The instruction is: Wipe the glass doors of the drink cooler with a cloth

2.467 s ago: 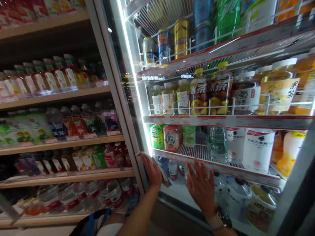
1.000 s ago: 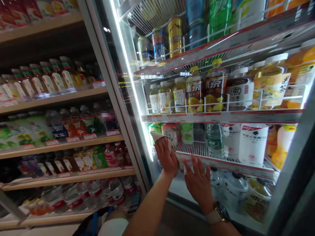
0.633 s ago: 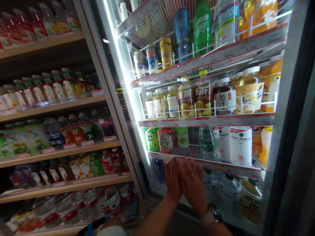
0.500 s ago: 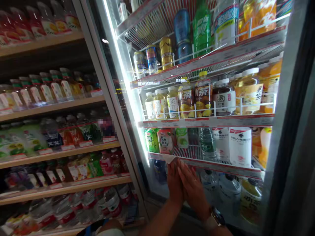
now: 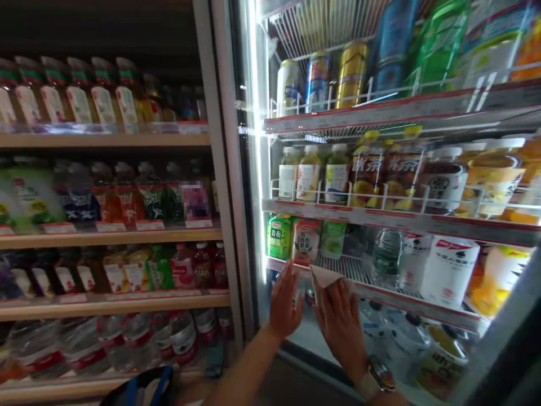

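Note:
My right hand (image 5: 340,321), with a watch (image 5: 380,373) on the wrist, holds a pale folded cloth (image 5: 324,276) under its outstretched fingers, up against the front of the lit drinks cooler. A corner of the cloth sticks up past the fingertips; whether it is fabric or paper I cannot tell. To its left, my left hand (image 5: 286,304) is raised with its fingers extended and nothing visible in it. Both hands are level with the lower shelf edge (image 5: 376,292). Behind that edge stand a green drink pack (image 5: 279,235), a reddish one (image 5: 306,241) and a clear bottle (image 5: 387,251).
Wooden shelves (image 5: 110,235) packed with bottles run along the left. A metal frame post (image 5: 222,169) divides them from the cooler. More cooler shelves hold cans, such as a gold can (image 5: 352,73), and tea bottles. Dark bag-like fabric with blue straps (image 5: 132,389) shows at the bottom.
My hands were together at the cooler front; now they are apart, the left one off to the left. The cloth shows more under my right hand. The view has shifted closer and turned left.

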`<state>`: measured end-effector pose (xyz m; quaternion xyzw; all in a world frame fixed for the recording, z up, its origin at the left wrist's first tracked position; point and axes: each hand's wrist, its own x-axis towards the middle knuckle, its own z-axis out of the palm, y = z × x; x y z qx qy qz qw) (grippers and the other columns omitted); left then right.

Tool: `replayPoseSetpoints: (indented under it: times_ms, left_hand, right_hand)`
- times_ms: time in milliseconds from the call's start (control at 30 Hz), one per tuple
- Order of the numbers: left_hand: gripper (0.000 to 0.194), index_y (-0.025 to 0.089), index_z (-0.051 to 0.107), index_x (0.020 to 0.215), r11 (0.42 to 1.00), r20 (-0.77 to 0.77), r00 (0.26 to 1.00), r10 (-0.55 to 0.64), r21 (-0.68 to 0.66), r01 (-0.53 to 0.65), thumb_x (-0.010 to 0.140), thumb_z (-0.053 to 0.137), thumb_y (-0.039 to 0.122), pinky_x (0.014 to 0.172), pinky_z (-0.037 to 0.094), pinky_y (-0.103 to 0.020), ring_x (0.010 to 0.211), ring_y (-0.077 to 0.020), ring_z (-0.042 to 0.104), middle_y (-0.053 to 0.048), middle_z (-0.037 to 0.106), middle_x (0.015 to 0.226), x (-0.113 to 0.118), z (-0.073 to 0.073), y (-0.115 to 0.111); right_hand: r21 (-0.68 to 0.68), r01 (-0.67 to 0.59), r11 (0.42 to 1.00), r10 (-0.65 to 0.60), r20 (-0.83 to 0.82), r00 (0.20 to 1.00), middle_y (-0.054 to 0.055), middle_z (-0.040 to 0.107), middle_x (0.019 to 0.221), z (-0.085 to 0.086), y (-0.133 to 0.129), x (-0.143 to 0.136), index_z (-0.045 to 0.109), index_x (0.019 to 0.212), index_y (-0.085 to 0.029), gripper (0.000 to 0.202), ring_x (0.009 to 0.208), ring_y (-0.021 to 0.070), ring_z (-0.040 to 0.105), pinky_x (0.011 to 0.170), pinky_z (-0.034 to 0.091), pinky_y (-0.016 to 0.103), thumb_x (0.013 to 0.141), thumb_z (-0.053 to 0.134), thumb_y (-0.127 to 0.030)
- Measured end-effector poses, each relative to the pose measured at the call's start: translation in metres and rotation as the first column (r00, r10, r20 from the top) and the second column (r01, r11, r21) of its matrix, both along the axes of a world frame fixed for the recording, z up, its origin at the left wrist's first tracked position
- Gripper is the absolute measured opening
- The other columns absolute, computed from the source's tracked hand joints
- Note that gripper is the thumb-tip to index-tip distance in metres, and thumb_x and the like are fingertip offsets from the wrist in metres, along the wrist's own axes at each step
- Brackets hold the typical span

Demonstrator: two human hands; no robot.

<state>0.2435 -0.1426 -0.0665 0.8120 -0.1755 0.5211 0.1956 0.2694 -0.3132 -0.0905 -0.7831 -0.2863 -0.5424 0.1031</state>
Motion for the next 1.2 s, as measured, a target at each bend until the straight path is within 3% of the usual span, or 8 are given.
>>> replayPoseSetpoints:
  times_ms: [167,367,500,700,867,1000,1100,1200]
  left_hand:
    - [0.071,0.022,0.008,0.155,0.949,0.015,0.949,0.314,-0.013,-0.314,0.097,0.047,0.031,0.119,0.028,-0.052,0.148,-0.0265,0.019,-0.014,0.026,0.159,0.016,-0.011,0.053]
    - [0.074,0.021,0.004,0.156,0.933,-0.052,0.938,0.342,-0.095,-0.346,0.098,0.046,0.038,0.117,0.032,-0.051,0.149,-0.0287,0.014,-0.015,0.017,0.161,0.017,-0.027,0.065]
    - [0.075,0.019,0.001,0.155,0.944,-0.109,0.947,0.301,-0.110,-0.312,0.098,0.045,0.038,0.116,0.033,-0.052,0.149,-0.0292,0.013,-0.015,0.014,0.161,0.011,-0.025,0.063]
    - [0.066,0.020,0.007,0.156,0.970,-0.128,0.967,0.222,-0.068,-0.232,0.099,0.039,0.028,0.114,0.039,-0.044,0.147,-0.0246,0.024,-0.013,0.025,0.159,-0.004,-0.027,0.084]
    - [0.046,0.025,0.059,0.131,0.983,-0.084,0.985,0.148,-0.096,-0.155,0.093,0.036,0.013,0.105,0.048,-0.035,0.127,-0.0189,0.056,-0.006,0.064,0.131,-0.024,-0.043,0.117]
    - [0.042,0.026,0.069,0.115,0.979,-0.239,0.961,0.142,-0.111,-0.173,0.088,0.040,0.010,0.102,0.050,-0.034,0.114,-0.0171,0.063,-0.003,0.069,0.119,-0.036,-0.064,0.154]
    - [0.041,0.028,0.068,0.113,0.929,-0.564,0.797,0.216,-0.132,-0.345,0.087,0.044,0.008,0.106,0.045,-0.032,0.119,-0.0152,0.058,0.001,0.066,0.124,-0.045,-0.093,0.191]
    - [0.037,0.024,0.067,0.109,0.834,-0.748,0.606,0.269,-0.134,-0.536,0.088,0.044,0.005,0.105,0.046,-0.033,0.116,-0.0156,0.059,-0.001,0.066,0.121,-0.065,-0.138,0.233]
  right_hand:
    - [-0.237,-0.018,0.971,0.042,0.097,0.994,0.010,0.039,0.155,0.041,0.011,0.017,0.030,0.152,-0.022,0.062,0.150,0.0260,0.018,0.121,0.013,0.052,0.092,0.046,-0.018]
    - [-0.422,-0.039,0.906,0.134,0.198,0.971,0.010,0.042,0.153,0.150,0.060,0.027,0.032,0.152,-0.018,0.060,0.147,0.0227,0.025,0.123,0.010,0.048,0.093,0.045,-0.016]
    - [-0.380,-0.063,0.923,0.146,0.192,0.970,0.008,0.033,0.158,0.185,0.102,0.027,0.022,0.155,-0.019,0.064,0.147,0.0243,0.025,0.123,0.014,0.050,0.095,0.043,-0.017]
    - [-0.570,-0.158,0.806,0.281,0.134,0.950,0.010,0.039,0.154,0.132,0.118,0.028,0.032,0.150,-0.010,0.060,0.144,0.0231,0.031,0.121,0.024,0.045,0.091,0.041,-0.011]
    - [-0.670,-0.233,0.705,0.371,0.069,0.926,0.014,0.040,0.153,0.057,0.115,0.029,0.042,0.143,-0.003,0.060,0.141,0.0242,0.037,0.117,0.031,0.042,0.084,0.042,-0.009]
    - [-0.740,-0.289,0.608,0.451,0.022,0.892,0.010,0.045,0.151,0.019,0.114,0.030,0.047,0.140,-0.006,0.058,0.138,0.0196,0.042,0.118,0.030,0.037,0.083,0.041,-0.009]
    - [-0.750,-0.293,0.593,0.478,0.035,0.878,0.005,0.053,0.145,0.030,0.109,0.027,0.051,0.138,-0.011,0.056,0.135,0.0165,0.045,0.119,0.029,0.036,0.085,0.037,-0.005]
    - [-0.710,-0.262,0.654,0.413,0.045,0.910,0.005,0.053,0.145,0.083,0.101,0.021,0.040,0.147,-0.015,0.061,0.139,0.0180,0.041,0.121,0.026,0.041,0.087,0.038,-0.003]
